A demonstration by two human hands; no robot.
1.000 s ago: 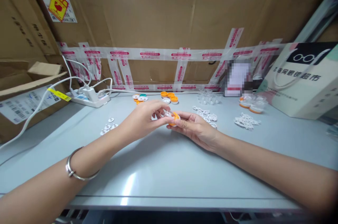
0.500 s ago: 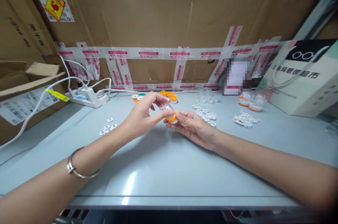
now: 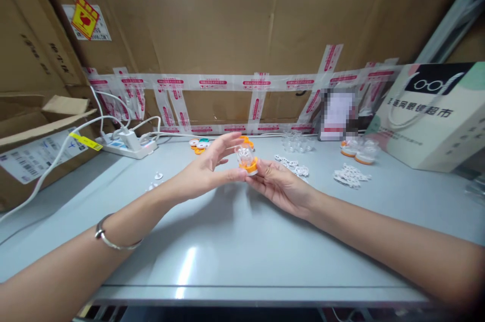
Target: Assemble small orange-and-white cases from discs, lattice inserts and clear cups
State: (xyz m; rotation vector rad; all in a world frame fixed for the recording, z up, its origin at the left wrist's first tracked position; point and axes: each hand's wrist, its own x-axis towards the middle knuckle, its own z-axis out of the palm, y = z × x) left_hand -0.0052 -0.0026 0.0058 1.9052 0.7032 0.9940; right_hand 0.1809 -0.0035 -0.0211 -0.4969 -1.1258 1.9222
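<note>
Near the middle of the table, my right hand (image 3: 282,185) pinches a small clear-domed piece (image 3: 248,160) by its low edge. The piece has a transparent cover over an orange ring and a white base, with a pale part visible inside. On its other side, my left hand (image 3: 206,168) is open, its fingers stretched out behind the dome. The left thumb tip reaches the orange ring and seems to touch it. Behind the left fingers, more orange rings (image 3: 248,143) are partly hidden. White openwork parts (image 3: 291,164) lie just beyond my right hand.
White pegged discs (image 3: 158,176) lie left of my left forearm. Orange, white and green rings (image 3: 199,144), clear covers (image 3: 297,142), finished-looking domed pieces (image 3: 359,150) and a white pile (image 3: 351,175) sit farther back. A power strip (image 3: 131,146), cardboard box (image 3: 41,145) and paper bag (image 3: 428,120) flank the table.
My left fingers have lifted and spread from the clear cover, which now stands upright on the orange ring. My right hand keeps its hold. The view has tilted slightly.
</note>
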